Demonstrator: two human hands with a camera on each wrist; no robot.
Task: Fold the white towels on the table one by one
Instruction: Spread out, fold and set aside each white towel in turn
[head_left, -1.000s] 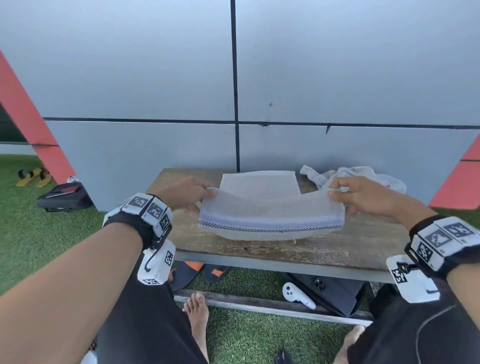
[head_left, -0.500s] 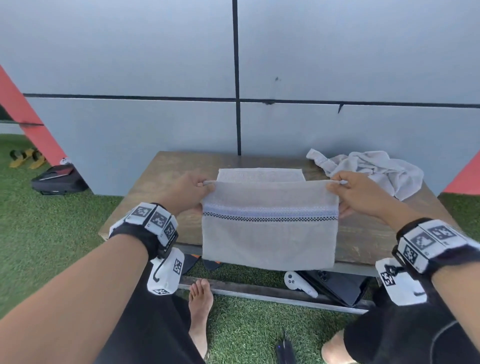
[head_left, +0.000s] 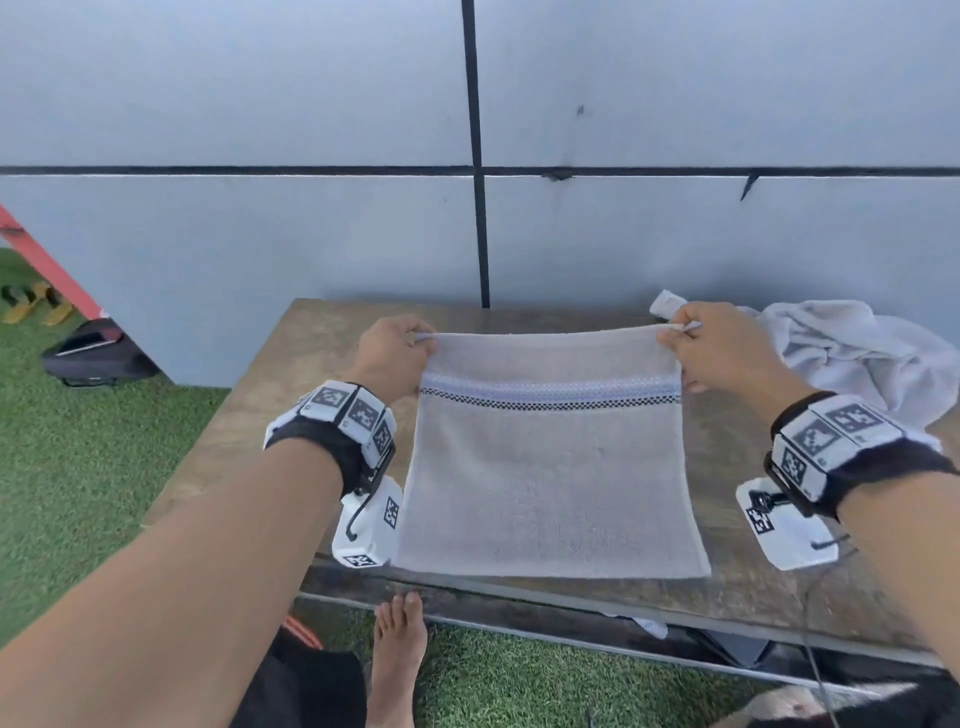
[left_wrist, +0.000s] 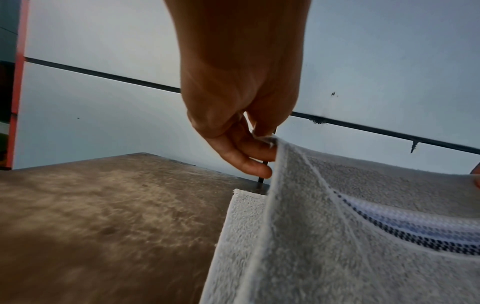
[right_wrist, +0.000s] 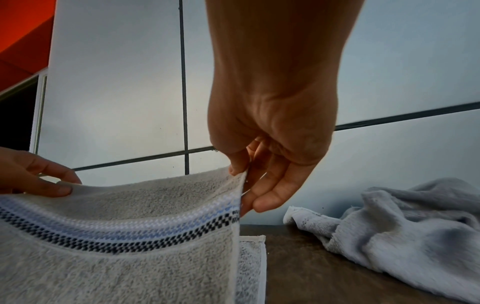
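Observation:
A white towel with a blue and black checked stripe hangs stretched between my hands over the wooden table. My left hand pinches its upper left corner. My right hand pinches the upper right corner. The towel's lower edge reaches the table's near edge. Under it lies a folded white towel, its corner also visible in the right wrist view. A crumpled white towel lies at the table's right back.
A grey panelled wall stands right behind the table. Artificial grass surrounds it, with a black bag on the left. My bare foot is below the table's front edge.
Both hands carried the towel forward and up over the folded towel, which is now covered in the head view. The towel went from bunched to hanging full length.

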